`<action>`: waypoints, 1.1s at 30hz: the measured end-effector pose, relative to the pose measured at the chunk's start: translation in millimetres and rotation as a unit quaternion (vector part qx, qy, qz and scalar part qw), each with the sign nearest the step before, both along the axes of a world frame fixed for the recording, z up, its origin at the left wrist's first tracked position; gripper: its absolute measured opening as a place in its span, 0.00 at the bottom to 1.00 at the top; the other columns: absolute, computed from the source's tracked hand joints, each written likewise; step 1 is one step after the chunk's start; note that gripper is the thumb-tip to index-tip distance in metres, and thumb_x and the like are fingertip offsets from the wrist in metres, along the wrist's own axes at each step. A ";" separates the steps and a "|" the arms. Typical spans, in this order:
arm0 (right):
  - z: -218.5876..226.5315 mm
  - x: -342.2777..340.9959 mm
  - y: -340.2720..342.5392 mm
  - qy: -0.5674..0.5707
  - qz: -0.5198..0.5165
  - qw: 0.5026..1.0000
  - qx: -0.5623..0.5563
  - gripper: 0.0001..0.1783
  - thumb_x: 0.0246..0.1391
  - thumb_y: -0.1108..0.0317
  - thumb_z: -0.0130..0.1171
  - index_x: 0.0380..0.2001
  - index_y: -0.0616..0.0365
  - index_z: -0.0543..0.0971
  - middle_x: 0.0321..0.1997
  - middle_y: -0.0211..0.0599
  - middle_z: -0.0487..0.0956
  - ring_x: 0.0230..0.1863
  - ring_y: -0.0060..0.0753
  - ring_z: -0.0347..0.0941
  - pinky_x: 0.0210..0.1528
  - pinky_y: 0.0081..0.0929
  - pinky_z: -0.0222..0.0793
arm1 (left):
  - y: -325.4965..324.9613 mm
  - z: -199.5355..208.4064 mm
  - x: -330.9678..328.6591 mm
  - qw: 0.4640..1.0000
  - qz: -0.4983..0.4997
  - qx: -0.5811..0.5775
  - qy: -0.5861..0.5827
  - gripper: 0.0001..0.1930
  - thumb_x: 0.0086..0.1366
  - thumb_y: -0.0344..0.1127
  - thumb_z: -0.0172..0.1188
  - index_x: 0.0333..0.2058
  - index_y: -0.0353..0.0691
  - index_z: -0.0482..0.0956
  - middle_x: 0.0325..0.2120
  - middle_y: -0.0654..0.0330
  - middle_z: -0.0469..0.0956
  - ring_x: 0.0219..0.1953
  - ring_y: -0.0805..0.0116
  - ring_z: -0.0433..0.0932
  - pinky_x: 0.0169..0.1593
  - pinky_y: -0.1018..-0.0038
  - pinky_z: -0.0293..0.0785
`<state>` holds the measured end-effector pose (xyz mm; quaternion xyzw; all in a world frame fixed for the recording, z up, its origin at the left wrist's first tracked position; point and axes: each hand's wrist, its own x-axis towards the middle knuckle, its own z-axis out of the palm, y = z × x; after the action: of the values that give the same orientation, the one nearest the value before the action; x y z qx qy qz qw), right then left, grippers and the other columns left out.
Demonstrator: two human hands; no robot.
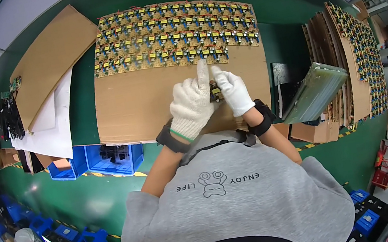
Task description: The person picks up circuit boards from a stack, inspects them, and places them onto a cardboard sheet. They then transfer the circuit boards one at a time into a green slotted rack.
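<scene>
Toward the left end of the green counter (81, 107), a brown cardboard sheet (56, 62) lies askew over white sheets (57, 127), with blue bins (114, 161) below the front edge. Next comes a large cardboard base (131, 101), its far half covered by rows of circuit boards (148, 41), probably set closely to save room and keep them orderly. Their yellow parts may bear print, too small to read. The gloved left hand (191, 103) points its index finger at the nearest row, other fingers curled. Between the hands, right of the base's middle, sits a small dark-topped board (215, 92); which hand grips it, if either, I cannot tell. Below, the grey top (235, 207) carries dark lettering and a cartoon. The gloved right hand (233, 92) is beside that board, fingers together. Near the right end, a translucent bundle (316, 91) leans on stacked, board-laden cardboard (328, 45), perhaps layered to separate the boards.
</scene>
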<state>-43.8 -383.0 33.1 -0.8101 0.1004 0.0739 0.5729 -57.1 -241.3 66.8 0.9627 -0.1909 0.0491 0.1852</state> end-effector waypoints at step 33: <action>-34.0 11.7 -66.5 0.097 -0.120 0.969 0.192 0.20 0.61 0.52 0.51 0.36 0.59 0.80 0.30 0.40 0.79 0.27 0.39 0.76 0.33 0.36 0.72 | 0.4 -27.1 17.4 0.946 -0.081 -0.299 0.101 0.21 0.47 0.39 0.68 0.40 0.42 0.74 0.34 0.54 0.76 0.40 0.53 0.76 0.46 0.59 0.72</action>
<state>-32.1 -449.5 -0.9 -0.6556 0.2359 0.1012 0.7101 -39.7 -240.9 39.8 0.8446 -0.2248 -0.0082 0.4858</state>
